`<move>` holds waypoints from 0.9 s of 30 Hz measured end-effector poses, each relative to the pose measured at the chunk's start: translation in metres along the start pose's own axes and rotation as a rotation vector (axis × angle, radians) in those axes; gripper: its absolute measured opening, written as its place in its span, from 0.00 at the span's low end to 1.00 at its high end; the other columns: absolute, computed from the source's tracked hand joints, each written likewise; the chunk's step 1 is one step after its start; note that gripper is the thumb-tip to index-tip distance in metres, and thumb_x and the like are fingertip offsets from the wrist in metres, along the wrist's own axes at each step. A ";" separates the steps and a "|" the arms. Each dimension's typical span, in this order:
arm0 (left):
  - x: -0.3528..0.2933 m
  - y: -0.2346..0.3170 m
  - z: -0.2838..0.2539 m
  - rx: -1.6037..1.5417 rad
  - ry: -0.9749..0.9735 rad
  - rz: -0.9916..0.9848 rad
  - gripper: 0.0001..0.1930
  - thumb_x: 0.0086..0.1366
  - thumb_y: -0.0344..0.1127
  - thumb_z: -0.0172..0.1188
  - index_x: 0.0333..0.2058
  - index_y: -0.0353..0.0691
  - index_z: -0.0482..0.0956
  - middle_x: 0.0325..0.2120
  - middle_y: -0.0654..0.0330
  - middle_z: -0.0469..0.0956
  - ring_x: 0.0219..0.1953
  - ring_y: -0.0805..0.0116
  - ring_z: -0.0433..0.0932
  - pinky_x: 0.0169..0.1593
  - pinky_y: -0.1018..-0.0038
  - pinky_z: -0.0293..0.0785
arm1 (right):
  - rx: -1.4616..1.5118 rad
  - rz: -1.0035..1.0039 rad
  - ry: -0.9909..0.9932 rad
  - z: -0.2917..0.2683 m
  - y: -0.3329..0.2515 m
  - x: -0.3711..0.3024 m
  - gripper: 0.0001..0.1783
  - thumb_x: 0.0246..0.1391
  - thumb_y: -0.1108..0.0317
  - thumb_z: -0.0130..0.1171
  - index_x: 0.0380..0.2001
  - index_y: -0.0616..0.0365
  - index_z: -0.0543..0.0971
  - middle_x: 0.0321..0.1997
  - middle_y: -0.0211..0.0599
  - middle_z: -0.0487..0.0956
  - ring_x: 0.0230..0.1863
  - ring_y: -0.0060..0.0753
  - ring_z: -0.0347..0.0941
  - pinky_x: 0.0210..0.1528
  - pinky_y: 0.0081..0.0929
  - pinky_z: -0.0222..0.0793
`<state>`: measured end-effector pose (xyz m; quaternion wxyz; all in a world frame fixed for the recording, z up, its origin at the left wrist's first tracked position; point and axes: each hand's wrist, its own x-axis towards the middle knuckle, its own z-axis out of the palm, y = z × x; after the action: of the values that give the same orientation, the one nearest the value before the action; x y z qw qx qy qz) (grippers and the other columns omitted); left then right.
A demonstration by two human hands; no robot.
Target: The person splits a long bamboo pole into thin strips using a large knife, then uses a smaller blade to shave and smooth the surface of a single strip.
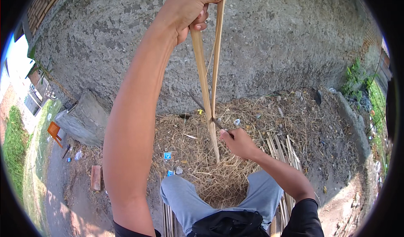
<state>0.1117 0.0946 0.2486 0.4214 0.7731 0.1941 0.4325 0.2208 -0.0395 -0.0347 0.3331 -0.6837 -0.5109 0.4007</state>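
High in front of me, my left hand (187, 7) is closed around the upper end of a long, pale bamboo strip (203, 79). The strip is split into two lengths that spread apart at the top and meet lower down. My right hand (240, 143) grips a knife whose dark, slightly curved blade (197, 101) crosses the bamboo where the two lengths meet. Below the blade the strip tapers to a point just above the straw-like shavings (225, 186) between my knees. The knife's handle is mostly hidden in my fingers.
A rough grey wall (269, 43) rises ahead. Several cut strips (282, 150) lie by my right leg. To the left are a log-like grey block (86, 121), a brick (96, 178) and an orange chair (54, 131). Small blue packets (167, 155) litter the ground.
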 end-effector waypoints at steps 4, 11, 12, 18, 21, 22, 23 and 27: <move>0.000 0.001 -0.001 0.026 -0.043 0.005 0.25 0.58 0.58 0.68 0.29 0.38 0.77 0.12 0.77 0.51 0.13 0.84 0.51 0.20 0.81 0.50 | -0.138 -0.172 0.090 0.010 0.017 0.005 0.24 0.68 0.54 0.50 0.31 0.68 0.78 0.12 0.39 0.67 0.12 0.30 0.58 0.18 0.36 0.57; -0.004 0.006 0.016 0.044 -0.016 0.019 0.27 0.57 0.59 0.68 0.29 0.36 0.77 0.11 0.76 0.50 0.12 0.83 0.51 0.21 0.79 0.49 | -0.072 -0.219 0.292 0.046 0.048 0.017 0.21 0.68 0.58 0.50 0.32 0.69 0.78 0.13 0.47 0.71 0.13 0.38 0.65 0.22 0.40 0.62; -0.006 0.008 0.017 0.045 0.012 0.010 0.27 0.57 0.59 0.68 0.29 0.36 0.77 0.11 0.76 0.50 0.12 0.83 0.50 0.21 0.79 0.49 | -0.022 -0.249 0.331 0.050 0.045 0.017 0.20 0.67 0.59 0.50 0.33 0.69 0.78 0.13 0.47 0.70 0.13 0.37 0.65 0.21 0.39 0.62; -0.012 0.008 0.010 0.043 0.014 0.013 0.27 0.57 0.59 0.68 0.30 0.35 0.78 0.10 0.76 0.51 0.11 0.82 0.49 0.21 0.79 0.49 | 0.090 0.015 -0.136 -0.022 0.003 0.003 0.22 0.68 0.56 0.50 0.34 0.69 0.78 0.16 0.41 0.72 0.14 0.31 0.66 0.18 0.34 0.62; -0.012 0.006 0.019 0.071 0.095 0.036 0.27 0.58 0.58 0.68 0.30 0.35 0.79 0.10 0.76 0.51 0.11 0.82 0.49 0.21 0.79 0.48 | -0.385 -0.138 -0.074 -0.027 -0.012 -0.003 0.25 0.69 0.53 0.49 0.31 0.68 0.78 0.14 0.36 0.68 0.16 0.29 0.67 0.18 0.34 0.62; -0.012 0.005 0.020 0.069 0.096 0.039 0.27 0.58 0.58 0.68 0.30 0.35 0.79 0.10 0.76 0.51 0.11 0.82 0.49 0.21 0.79 0.48 | -0.263 -0.011 -0.107 -0.030 -0.024 -0.010 0.25 0.68 0.54 0.49 0.29 0.68 0.78 0.14 0.42 0.70 0.16 0.35 0.68 0.20 0.39 0.63; -0.012 0.003 0.021 0.074 0.098 0.037 0.26 0.58 0.58 0.68 0.30 0.35 0.79 0.10 0.76 0.52 0.11 0.83 0.49 0.21 0.79 0.48 | -0.140 0.114 -0.142 -0.030 -0.031 -0.013 0.25 0.68 0.55 0.50 0.27 0.69 0.78 0.15 0.47 0.72 0.16 0.42 0.69 0.22 0.43 0.65; -0.004 0.007 0.037 0.046 0.055 0.079 0.26 0.58 0.58 0.68 0.30 0.35 0.79 0.10 0.76 0.52 0.11 0.83 0.49 0.20 0.78 0.47 | 0.623 0.185 -0.141 -0.013 0.000 -0.013 0.24 0.68 0.57 0.50 0.27 0.70 0.78 0.13 0.46 0.71 0.16 0.44 0.70 0.23 0.44 0.65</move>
<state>0.1394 0.0699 0.2422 0.3808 0.7775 0.1848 0.4651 0.2298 -0.0526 -0.0258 0.4522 -0.5630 -0.3212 0.6127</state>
